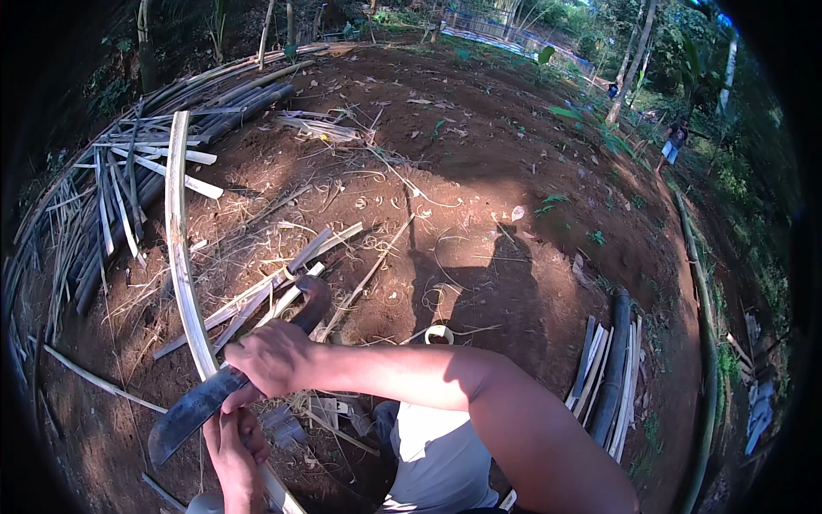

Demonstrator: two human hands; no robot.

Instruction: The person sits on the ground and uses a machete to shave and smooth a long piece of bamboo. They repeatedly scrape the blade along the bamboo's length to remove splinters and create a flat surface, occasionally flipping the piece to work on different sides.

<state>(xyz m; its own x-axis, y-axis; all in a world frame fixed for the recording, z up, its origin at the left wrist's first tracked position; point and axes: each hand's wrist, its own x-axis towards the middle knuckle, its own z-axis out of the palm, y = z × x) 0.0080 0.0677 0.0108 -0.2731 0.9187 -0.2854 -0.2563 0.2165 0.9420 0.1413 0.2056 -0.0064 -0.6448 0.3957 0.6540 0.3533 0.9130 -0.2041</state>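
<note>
My right hand (270, 355) grips the dark curved handle of a large knife (193, 411). Its broad dark blade points down and to the left. The blade lies across a long pale bamboo strip (178, 231) that runs from the far left down toward my lap. My left hand (231, 450) sits just below the blade, closed around the lower part of that strip. My right forearm crosses in from the lower right, over my light shorts.
Split bamboo strips and poles (111, 214) are heaped on the left. A shorter bundle (610, 377) lies on the right. Curled shavings and loose slats (282, 287) litter the brown soil, beside a small pale ring (439, 334). A person (674, 141) stands far off among trees.
</note>
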